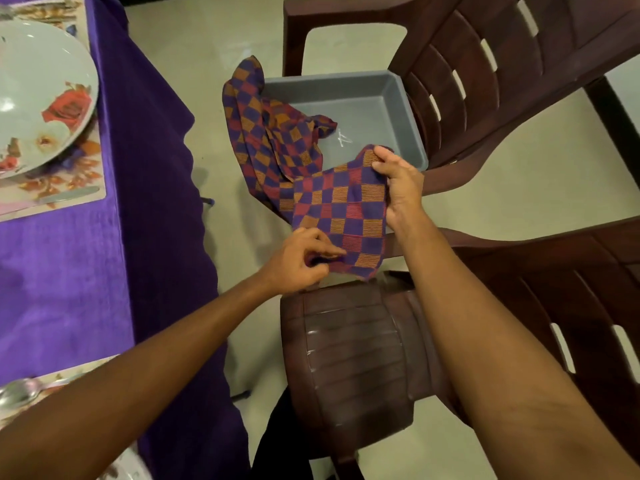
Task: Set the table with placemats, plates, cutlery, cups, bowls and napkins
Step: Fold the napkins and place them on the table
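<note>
The right grip (398, 188) is clamped on the upper corner of a checked napkin (343, 209), thumb and fingers pinching the cloth. The left grip (298, 261) pinches the same napkin's lower edge, so the cloth is held between the two, above a near chair (346, 358). Just beyond the right grip a grey tray (363, 109) sits on a far chair (485, 81), with a second napkin (270, 140) draped over its rim. Well left of the left grip, the purple-clothed worktop (69, 271) carries a placemat (69, 181), plate (38, 98) and knife (69, 195)
</note>
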The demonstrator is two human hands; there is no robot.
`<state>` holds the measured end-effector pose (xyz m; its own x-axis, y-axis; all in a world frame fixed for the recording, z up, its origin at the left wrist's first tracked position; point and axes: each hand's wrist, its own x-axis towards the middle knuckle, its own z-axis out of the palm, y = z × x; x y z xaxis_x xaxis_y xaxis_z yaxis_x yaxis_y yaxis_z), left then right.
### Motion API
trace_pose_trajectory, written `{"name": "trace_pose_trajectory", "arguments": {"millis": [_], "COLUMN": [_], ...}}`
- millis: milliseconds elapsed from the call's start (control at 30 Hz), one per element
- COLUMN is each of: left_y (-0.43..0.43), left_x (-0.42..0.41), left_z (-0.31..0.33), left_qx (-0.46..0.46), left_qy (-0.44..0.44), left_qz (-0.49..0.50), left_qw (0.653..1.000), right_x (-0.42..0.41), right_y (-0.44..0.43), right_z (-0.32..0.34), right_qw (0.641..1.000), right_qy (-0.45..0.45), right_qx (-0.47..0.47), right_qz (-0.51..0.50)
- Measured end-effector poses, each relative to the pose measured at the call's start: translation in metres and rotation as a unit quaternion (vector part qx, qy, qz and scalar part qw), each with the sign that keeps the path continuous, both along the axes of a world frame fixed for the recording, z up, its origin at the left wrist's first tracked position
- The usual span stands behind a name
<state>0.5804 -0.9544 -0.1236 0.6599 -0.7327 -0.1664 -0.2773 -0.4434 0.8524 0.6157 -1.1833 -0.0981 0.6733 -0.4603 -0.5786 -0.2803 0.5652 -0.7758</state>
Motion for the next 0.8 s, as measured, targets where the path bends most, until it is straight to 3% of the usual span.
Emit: {"name": "trace_pose_trajectory", "arguments": {"millis": [100,233,333,600,733,800], "left_y": [0.003,0.007,0.007,0.000,0.012,0.024], "left_x": [0.018,0.053,0.076,0.109,0.098,0.085], "left_z": [-0.003,-0.004,0.002,0.028,0.044,0.053], "left_qx": [-0.053,-0.019,0.020,0.097,0.110,0.106], "left_qy": [0.086,-0.010,-0.049,-0.137,-0.195,-0.180], "left_qz": [0.136,0.277,0.251,0.073,0.076,0.081], "left_qw": [0.986,0.961,0.967,0.983,0.972,0.975], "right_x": [0.004,0.002,0.001,-0.001,-0.012,-0.024], "right_y": [-0.004,-0.006,-0.005,0.008,0.004,-0.006], "right_z": [0.014,0.029,0.043,0.089,0.105,0.108], "right_qw": [0.996,0.980,0.966,0.934,0.944,0.961], "right_qy": [-0.034,-0.056,-0.068,-0.167,-0.169,-0.147], "right_qx": [-0.021,-0.072,-0.096,-0.044,-0.047,-0.075], "right_qz": [0.084,0.178,0.231,0.313,0.279,0.221]}}
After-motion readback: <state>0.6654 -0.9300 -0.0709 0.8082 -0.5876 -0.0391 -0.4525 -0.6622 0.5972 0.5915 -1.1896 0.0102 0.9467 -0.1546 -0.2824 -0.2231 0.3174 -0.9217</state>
